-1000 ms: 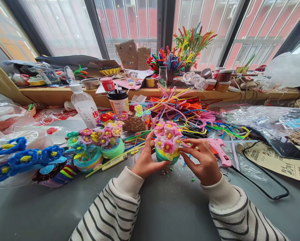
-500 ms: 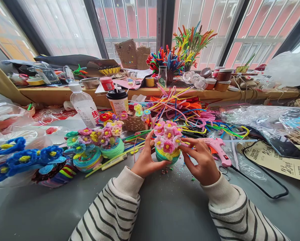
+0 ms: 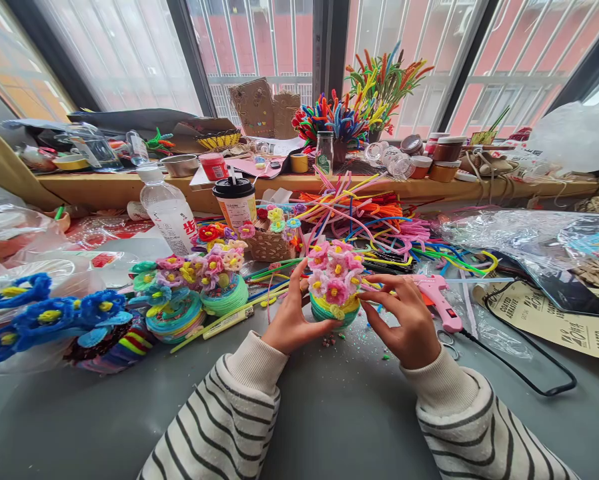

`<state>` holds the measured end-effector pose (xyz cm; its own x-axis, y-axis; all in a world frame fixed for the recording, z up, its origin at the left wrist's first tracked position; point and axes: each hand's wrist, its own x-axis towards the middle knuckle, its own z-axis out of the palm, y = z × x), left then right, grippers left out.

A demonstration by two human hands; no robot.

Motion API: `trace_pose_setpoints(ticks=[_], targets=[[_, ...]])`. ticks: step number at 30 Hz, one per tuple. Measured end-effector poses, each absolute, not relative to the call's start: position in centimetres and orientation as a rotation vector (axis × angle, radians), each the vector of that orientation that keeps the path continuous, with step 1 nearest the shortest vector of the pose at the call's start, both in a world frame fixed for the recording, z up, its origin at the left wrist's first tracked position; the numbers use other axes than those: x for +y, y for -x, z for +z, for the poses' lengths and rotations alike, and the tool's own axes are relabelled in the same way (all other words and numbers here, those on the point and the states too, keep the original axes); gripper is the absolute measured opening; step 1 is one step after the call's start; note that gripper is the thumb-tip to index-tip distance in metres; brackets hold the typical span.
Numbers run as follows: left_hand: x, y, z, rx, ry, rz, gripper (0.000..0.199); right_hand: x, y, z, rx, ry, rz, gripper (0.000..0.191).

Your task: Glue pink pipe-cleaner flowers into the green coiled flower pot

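Observation:
A small pot of pipe-cleaner flowers (image 3: 335, 283) stands on the grey table in front of me. Its blooms are pink with yellow centres, above a base wrapped in yellow and green. My left hand (image 3: 297, 317) curves round the pot's left side, thumb along the front of the base and fingers partly hidden behind it. On the other side, my right hand (image 3: 404, 320) has its fingers spread, the tips at the right edge of the blooms. Small coloured crumbs lie by the base.
Left are more flower pots (image 3: 174, 310) and blue pipe-cleaner flowers (image 3: 54, 313). A pink glue gun (image 3: 442, 303) with a black cable and scissors (image 3: 448, 343) lie right. Behind are loose pipe cleaners (image 3: 374, 220), a drink cup (image 3: 234, 203) and a bottle (image 3: 167, 210).
The fingers of my right hand have shifted and spread slightly at the pot's right side. My left hand and the pot have stayed in place.

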<state>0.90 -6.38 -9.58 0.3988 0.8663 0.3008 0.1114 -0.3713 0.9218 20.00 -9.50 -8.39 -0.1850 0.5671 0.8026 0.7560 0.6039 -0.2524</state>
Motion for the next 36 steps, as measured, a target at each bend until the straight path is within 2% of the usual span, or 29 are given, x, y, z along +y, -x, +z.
trace_pose_setpoints(ticks=[36], targets=[[-6.09, -0.91, -10.11, 0.914, -1.819, 1.049, 0.102, -9.51, -19.79, -8.46, -1.874, 1.003, -0.210, 0.009]])
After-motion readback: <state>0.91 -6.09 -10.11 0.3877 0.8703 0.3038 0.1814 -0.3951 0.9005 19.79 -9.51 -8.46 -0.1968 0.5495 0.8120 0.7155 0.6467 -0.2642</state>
